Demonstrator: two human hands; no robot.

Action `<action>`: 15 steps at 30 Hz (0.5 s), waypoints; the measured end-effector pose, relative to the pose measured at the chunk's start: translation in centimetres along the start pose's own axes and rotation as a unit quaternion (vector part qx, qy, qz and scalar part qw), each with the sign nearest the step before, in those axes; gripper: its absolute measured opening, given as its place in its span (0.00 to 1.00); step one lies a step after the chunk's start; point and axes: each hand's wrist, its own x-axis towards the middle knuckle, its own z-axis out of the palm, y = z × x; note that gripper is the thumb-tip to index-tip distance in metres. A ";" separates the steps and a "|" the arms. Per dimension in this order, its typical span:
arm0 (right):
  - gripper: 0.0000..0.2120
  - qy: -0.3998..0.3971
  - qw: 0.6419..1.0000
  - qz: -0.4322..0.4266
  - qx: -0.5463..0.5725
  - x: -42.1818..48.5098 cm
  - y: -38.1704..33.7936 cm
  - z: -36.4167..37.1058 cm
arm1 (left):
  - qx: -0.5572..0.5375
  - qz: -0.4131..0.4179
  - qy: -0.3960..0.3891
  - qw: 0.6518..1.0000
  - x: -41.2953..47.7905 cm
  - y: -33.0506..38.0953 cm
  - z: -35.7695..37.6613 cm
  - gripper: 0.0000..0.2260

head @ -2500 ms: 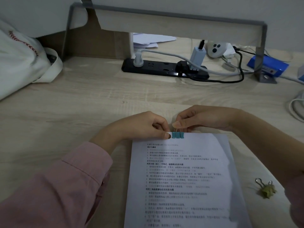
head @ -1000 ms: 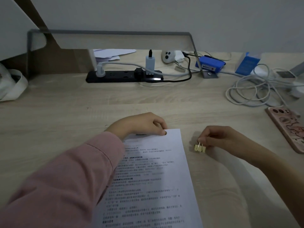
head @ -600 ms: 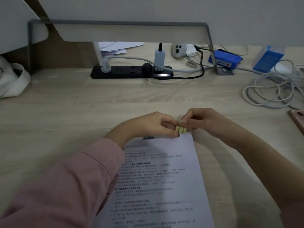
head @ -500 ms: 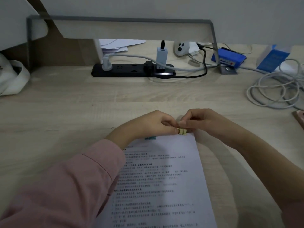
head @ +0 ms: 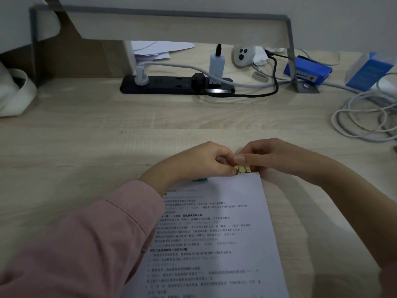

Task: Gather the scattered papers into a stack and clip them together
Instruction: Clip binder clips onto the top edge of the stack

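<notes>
We are working at a pale wood-grain worktop (head: 90,134) under dim light, with a black power strip (head: 176,85) lying along its far side beneath a grey shelf frame. Nearer to us than that power strip, the paper stack (head: 214,229) is lying squared up, its top edge pointing toward the strip. A teal binder clip (head: 199,179) is already gripping that top edge, half hidden under our left wrist. Our left hand (head: 199,162) is closing thumb and fingers on the top edge, pinning the sheets. Our right hand (head: 277,157) is pinching a yellow binder clip (head: 243,168) by its wire handles and pressing it onto the same edge, on the side of the teal one farther from our pink sleeve (head: 90,244).

A second ago this yellow clip was sitting away from the paper, off to the right of the stack, with our right hand just reaching it; now it is arriving at the corner, and our hands are meeting again. The teal clip has been fixed for a couple of seconds. We are judging that the gathering is finished and the clipping is nearly so: the second clip is only needing to be seated fully and released. We cannot tell whether its mouth is already over all the sheets.
</notes>
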 end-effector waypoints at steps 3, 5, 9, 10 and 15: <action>0.16 0.008 1.000 -0.008 -0.010 0.1 -0.1 -0.1 | 0.003 -0.003 0.000 1.000 -0.1 0.1 0.0 0.07; 0.11 0.007 1.000 -0.008 -0.016 0.2 -0.2 -0.2 | 0.006 -0.002 0.002 1.000 -0.1 0.1 0.1 0.08; 0.10 0.001 1.000 -0.014 -0.026 0.4 -0.3 -0.2 | 0.008 0.000 -0.001 1.000 -0.2 0.3 0.0 0.07; 0.10 0.001 0.999 -0.017 -0.030 0.4 -0.4 -0.2 | 0.007 0.002 -0.002 1.000 -0.2 0.3 0.0 0.07; 0.09 -0.001 0.998 -0.034 -0.044 0.6 -0.5 -0.3 | -0.002 0.005 -0.012 1.000 -0.2 0.2 -0.1 0.06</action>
